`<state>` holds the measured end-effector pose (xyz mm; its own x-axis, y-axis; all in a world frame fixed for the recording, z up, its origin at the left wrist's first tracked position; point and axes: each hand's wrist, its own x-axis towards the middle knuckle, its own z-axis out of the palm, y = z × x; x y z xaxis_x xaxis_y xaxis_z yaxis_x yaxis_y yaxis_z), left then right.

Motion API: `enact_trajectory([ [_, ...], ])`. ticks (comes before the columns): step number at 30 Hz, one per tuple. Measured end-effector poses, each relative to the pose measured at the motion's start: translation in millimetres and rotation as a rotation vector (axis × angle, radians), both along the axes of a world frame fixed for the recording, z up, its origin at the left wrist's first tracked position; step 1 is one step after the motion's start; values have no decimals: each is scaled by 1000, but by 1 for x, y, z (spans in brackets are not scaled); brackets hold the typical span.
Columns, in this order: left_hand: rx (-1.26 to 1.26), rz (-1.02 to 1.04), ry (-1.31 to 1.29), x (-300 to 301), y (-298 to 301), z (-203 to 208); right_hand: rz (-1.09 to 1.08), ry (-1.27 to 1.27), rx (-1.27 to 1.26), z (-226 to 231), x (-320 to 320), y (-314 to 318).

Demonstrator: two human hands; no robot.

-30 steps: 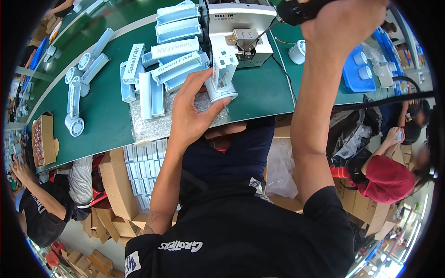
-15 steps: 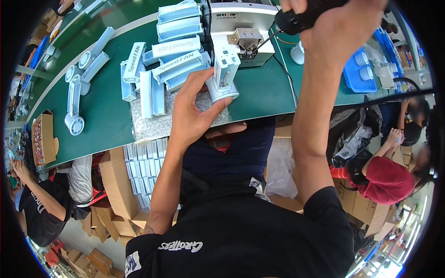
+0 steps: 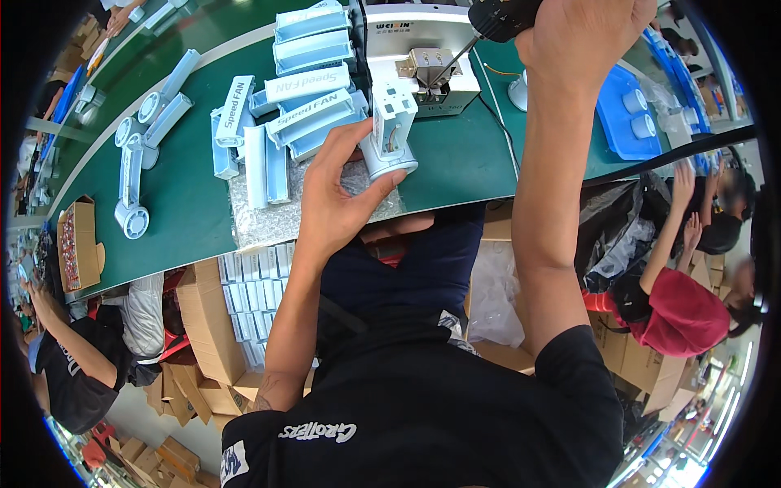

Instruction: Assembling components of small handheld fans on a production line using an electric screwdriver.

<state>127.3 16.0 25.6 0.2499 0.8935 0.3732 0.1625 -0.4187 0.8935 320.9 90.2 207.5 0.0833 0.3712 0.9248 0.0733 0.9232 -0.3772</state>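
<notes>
While the left hand [image 3: 333,203] gripped a white fan part [image 3: 389,134], fingers [image 3: 376,185] closed around its round base, the part stood upright near the front edge of the green table [image 3: 455,159], beside a bubble-wrap sheet [image 3: 260,207]. The right hand [image 3: 582,32] was closed around a black screwdriver [image 3: 500,16], bit tip at the grey feeder [image 3: 427,61] toward the back edge. Pale blue housings [image 3: 309,89] lay stacked left of the feeder.

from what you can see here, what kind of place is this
Most likely a small-appliance assembly line in a factory. Rows of pale blue fan housings lie on a long green workbench, the right hand holds an electric screwdriver, and cardboard boxes are stacked on the floor.
</notes>
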Motion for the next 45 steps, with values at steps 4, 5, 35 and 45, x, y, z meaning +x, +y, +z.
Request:
enact_trajectory([
  [4, 2, 10, -10, 0, 0, 1, 19, 16, -11, -1, 0, 2],
  [5, 3, 12, -11, 0, 0, 1, 21, 16, -10, 0, 0, 2],
  [35, -30, 58, 27, 5, -1, 3, 431, 323, -90, 6, -50, -36],
  [45, -28, 50, 25, 5, -1, 3, 538, 329, -107, -3, -45, -37],
])
